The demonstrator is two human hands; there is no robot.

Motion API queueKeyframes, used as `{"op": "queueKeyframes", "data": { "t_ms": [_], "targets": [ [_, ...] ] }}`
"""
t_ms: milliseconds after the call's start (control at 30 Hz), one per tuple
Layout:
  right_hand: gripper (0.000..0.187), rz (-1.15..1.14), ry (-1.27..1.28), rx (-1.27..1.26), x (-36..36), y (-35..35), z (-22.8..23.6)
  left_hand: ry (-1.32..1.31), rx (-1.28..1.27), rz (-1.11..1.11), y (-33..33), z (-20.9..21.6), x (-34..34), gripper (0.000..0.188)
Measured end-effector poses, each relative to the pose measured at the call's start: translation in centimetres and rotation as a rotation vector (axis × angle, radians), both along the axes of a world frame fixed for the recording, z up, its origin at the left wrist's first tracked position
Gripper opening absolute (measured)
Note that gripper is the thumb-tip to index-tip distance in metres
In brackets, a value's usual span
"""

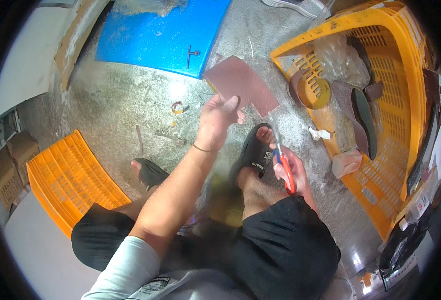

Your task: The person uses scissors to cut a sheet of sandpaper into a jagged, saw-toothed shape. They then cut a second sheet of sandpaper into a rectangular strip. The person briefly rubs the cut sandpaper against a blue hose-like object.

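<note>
My left hand is closed on a reddish-brown sheet of sandpaper, gripping its lower left edge under the thumb. The sheet has a stepped, cut-looking lower edge and is held above the floor. In my right hand are scissors with red and blue handles. Their silver blades point up toward the sheet's lower right corner; I cannot tell whether they touch it. Some of my right fingers are hidden by the handles.
At right stands a large orange plastic basket holding sandpaper strips and clear plastic. A blue board with a T-shaped metal key lies ahead. An orange crate is at left. Scraps litter the floor around my sandalled feet.
</note>
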State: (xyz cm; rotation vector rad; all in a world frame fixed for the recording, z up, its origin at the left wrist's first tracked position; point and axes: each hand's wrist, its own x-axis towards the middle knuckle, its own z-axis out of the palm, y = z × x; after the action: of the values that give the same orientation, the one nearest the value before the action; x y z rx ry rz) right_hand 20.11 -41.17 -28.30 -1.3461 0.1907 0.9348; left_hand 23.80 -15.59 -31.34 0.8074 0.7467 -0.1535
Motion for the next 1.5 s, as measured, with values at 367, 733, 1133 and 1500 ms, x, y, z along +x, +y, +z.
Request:
{"op": "queueKeyframes", "data": {
  "t_ms": [367, 733, 1133, 1500],
  "targets": [
    [0.041, 0.033, 0.171, -0.11, 1.9, 2.4, -0.2, -0.004, 0.162, -0.153, -2.1, 0.0, -0.9, 0.004],
    [0.028, 0.025, 0.122, -0.067, 2.0, 4.0, 0.5, 0.048, 0.224, -0.18, -2.5, 0.7, -1.0, 0.006],
    [0.033, 0.081, 0.076, -0.084, 2.6, 4.4, 0.7, 0.032, 0.304, -0.279, -2.0, 0.9, -0.8, 0.008],
    [0.024, 0.041, 0.061, -0.082, 2.4, 5.1, 1.0, 0.039, 0.289, -0.294, -1.7, 1.0, -0.9, 0.004]
  ]
}}
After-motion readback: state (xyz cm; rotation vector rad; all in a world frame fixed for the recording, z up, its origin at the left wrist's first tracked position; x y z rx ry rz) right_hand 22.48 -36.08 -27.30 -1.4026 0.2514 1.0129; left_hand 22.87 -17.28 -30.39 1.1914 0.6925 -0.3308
